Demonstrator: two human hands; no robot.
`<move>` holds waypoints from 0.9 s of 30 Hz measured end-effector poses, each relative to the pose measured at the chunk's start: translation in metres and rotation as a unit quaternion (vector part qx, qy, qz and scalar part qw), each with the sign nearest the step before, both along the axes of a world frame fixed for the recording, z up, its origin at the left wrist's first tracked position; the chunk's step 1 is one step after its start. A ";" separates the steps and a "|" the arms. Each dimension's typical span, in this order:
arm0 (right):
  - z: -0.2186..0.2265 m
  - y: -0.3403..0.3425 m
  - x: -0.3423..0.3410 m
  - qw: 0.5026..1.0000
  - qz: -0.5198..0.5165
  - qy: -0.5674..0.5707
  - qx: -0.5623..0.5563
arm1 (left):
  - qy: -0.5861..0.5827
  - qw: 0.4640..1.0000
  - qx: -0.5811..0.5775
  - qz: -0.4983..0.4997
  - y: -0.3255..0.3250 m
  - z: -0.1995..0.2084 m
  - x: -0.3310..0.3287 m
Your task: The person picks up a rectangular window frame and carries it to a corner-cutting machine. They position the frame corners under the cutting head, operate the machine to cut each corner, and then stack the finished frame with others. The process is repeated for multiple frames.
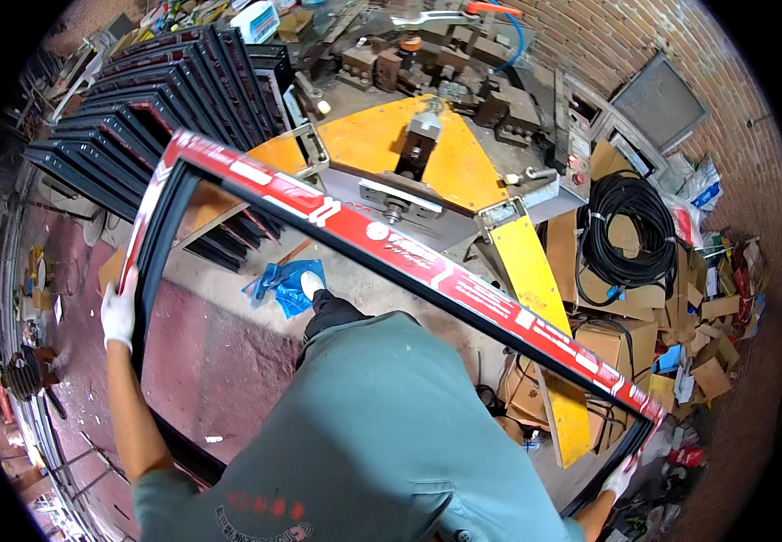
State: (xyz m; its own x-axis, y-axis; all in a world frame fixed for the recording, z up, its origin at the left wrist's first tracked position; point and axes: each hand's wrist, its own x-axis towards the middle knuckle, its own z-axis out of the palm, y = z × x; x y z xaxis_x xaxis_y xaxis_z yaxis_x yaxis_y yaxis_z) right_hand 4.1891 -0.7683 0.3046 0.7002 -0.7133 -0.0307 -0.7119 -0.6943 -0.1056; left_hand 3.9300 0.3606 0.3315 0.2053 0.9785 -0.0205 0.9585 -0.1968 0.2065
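A large rectangular window frame (337, 214), dark with red-and-white protective film on its face, spans the view in front of my body, its right end lower. My left hand (118, 314), in a white glove, is closed around its left side bar. At the right side bar, below the lower right corner, my right hand (621, 479) grips it, also gloved; some of its fingers are hidden. Beyond the frame stands a machine with a yellow top plate (364, 135) and a yellow arm (528, 271) reaching toward the right. The frame's top bar passes in front of that arm.
Many similar dark frames (174, 90) lean stacked at the far left. Metal blocks (508, 108) crowd the bench behind the machine. A coil of black hose (630, 235) hangs by cardboard boxes (603, 348) at right. A blue plastic bag (287, 287) lies by my foot.
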 end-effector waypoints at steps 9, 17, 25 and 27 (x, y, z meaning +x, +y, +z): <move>-0.065 -0.075 -0.256 0.978 -0.193 -0.009 0.082 | 0.008 0.968 -0.028 -0.250 -0.014 0.019 0.263; -0.084 -0.026 -0.304 0.973 -0.227 0.036 0.033 | -0.017 0.940 -0.073 -0.332 -0.044 -0.013 0.427; -0.106 -0.010 -0.283 0.960 -0.262 0.061 0.073 | 0.069 0.929 -0.071 -0.356 -0.007 -0.092 0.467; -0.098 -0.020 -0.297 0.961 -0.270 0.058 0.023 | 0.074 0.922 -0.123 -0.359 -0.042 -0.098 0.483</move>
State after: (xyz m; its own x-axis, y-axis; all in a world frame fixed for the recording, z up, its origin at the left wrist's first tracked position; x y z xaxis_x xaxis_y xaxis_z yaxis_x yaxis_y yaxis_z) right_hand 3.8918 -0.7879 0.2067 0.2177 -0.9678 -0.1261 -0.9760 -0.2163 -0.0245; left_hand 4.4133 0.3185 0.2335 0.7754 0.5538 -0.3034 0.6210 -0.7559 0.2072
